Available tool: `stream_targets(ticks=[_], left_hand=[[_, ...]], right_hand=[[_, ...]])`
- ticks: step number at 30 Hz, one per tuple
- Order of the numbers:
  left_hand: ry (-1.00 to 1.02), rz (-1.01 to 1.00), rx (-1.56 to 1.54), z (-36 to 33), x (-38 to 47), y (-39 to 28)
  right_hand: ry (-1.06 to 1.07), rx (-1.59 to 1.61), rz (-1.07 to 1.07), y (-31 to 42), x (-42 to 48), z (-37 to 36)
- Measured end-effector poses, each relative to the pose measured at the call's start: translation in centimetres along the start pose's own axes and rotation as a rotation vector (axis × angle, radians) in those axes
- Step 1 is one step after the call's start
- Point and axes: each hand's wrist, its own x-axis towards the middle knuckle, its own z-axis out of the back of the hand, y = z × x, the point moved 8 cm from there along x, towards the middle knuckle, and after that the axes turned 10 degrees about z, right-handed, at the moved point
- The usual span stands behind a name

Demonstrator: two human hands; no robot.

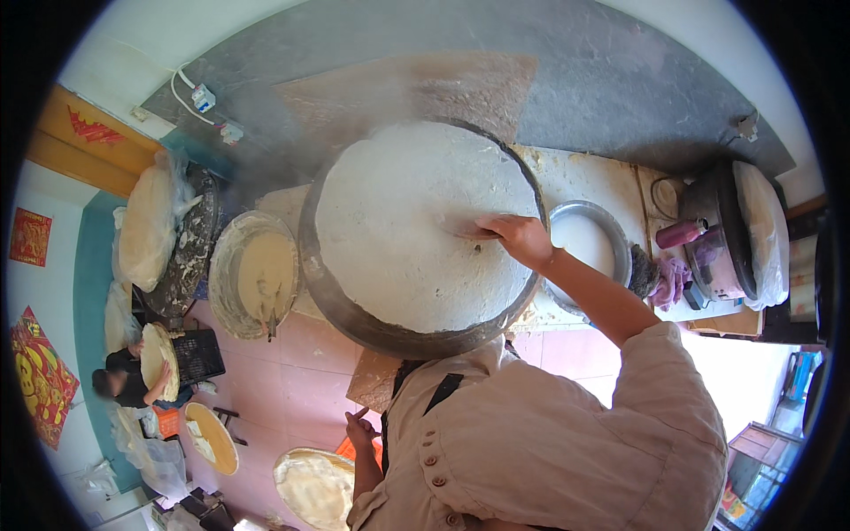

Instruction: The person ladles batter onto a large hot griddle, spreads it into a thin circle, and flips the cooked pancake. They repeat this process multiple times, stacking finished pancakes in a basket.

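Observation:
A large round griddle with a dark rim (pixel 425 342) fills the middle of the view, covered by a wide sheet of white batter (pixel 398 219). Over the sheet's right half, my right hand (pixel 521 235) grips a flat brownish tool (pixel 465 226), blurred and lying low against the batter; its exact kind cannot be told. My left hand (pixel 360 428) hangs beside my body below the griddle, nothing visible in it, one finger extended. Steam drifts over the griddle's back left. Right of the griddle stands a metal basin of white liquid (pixel 584 242).
Left of the griddle is a basin of pale batter (pixel 265 279) with a utensil in it. Another person (pixel 129 378) holds a round tray at the left. Round woven trays (pixel 222 445) stand lower left. A pink bottle (pixel 682 233) and a purple cloth (pixel 671 282) are at the right.

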Motion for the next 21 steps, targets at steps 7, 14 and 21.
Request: stream_targets(ticks=[7, 14, 21], left_hand=[[0.041, 0.032, 0.129, -0.3, 0.3, 1.6], [0.038, -0.089, 0.204, -1.2, -0.3, -1.0], [0.056, -0.114, 0.293, -0.3, 0.4, 1.3]], right_hand=[[-0.045, 0.367, -0.692, -11.2, 2.5, -2.0], [-0.025, 0.054, -0.904, -17.9, 0.5, -0.3], [-0.105, -0.326, -0.183, -7.2, 2.1, 0.6]])
